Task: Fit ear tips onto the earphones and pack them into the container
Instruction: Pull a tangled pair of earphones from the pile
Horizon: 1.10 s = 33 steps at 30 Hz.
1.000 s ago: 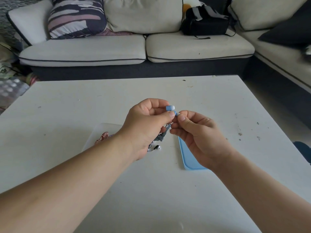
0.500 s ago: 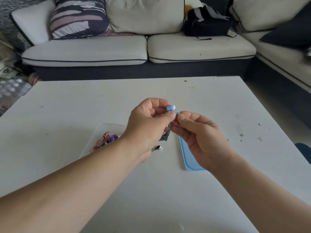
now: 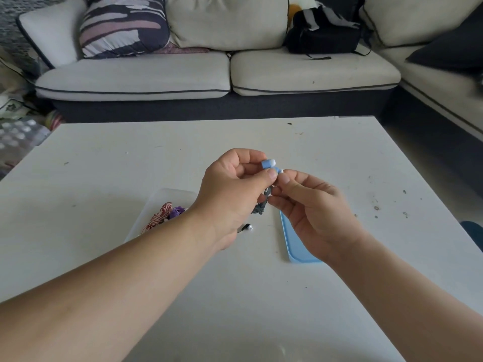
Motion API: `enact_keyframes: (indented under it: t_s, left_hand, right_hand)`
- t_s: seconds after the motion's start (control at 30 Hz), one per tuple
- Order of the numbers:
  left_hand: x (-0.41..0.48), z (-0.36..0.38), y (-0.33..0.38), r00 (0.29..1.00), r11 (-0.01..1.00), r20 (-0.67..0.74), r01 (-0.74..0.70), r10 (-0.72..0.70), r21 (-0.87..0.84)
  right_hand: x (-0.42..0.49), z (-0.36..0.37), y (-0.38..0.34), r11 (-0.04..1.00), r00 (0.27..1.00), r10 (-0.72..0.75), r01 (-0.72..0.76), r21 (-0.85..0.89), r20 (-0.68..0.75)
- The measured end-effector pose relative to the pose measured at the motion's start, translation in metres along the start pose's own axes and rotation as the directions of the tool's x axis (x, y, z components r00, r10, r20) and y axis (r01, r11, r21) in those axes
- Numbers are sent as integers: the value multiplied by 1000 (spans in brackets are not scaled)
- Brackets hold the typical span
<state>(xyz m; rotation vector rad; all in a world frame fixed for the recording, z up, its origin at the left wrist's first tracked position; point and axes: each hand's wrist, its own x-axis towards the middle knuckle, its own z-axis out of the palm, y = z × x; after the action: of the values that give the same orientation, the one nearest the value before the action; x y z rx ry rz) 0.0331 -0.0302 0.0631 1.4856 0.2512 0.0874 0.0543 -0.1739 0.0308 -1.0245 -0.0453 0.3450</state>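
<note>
My left hand [image 3: 232,189] pinches a blue earphone [image 3: 268,163] whose white-tipped end sticks up above my thumb. My right hand [image 3: 311,207] meets it from the right, thumb and forefinger closed on a second blue earbud [image 3: 280,171]; I cannot tell whether an ear tip sits on it. A dark cable [image 3: 261,206] hangs in a bunch between my hands. Its plug [image 3: 247,227] lies on the white table [image 3: 104,163]. A clear container [image 3: 162,202] under my left wrist holds red-white [image 3: 159,216] and purple [image 3: 178,211] cords. Beneath my right hand lies a light blue lid [image 3: 294,244].
A light sofa [image 3: 214,77] runs along the table's far edge and down the right side, with a striped cushion [image 3: 122,24] and a black bag [image 3: 324,35] on it. Small dark specks dot the table's right part. Clutter lies on the floor at left.
Both hands stay together on the earphone with almost no movement. The view has shifted slightly, so the cords in the container show more beside my left wrist.
</note>
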Motion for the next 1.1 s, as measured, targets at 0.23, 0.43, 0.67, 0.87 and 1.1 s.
enact_keyframes:
  t_s: [0.23,0.43,0.67,0.87,1.1]
  left_hand:
    - [1,-2,0,1000,1000,4,-5,5,3]
    - [2,-2,-1,1000,1000,1,-9,9,27]
    - [3,-4,-3,1000,1000,-20,20,-20,16]
    - [4,-7,-4,999,999,7,36,-36,4]
    - [4,-8,-3,998,999,41,54,-54,4]
  right_hand:
    - [0,-1,0,1000,1000,8,-8,-16,13]
    - [0,0,1,993,997,-58,53,-110,-42]
    - [-3,4,5,965,981,-162,134,-226,-109]
    - [-4,4,5,993,992,-70,60,-103,-102]
    - [-3,2,3,995,992,-52,41,-92,-114]
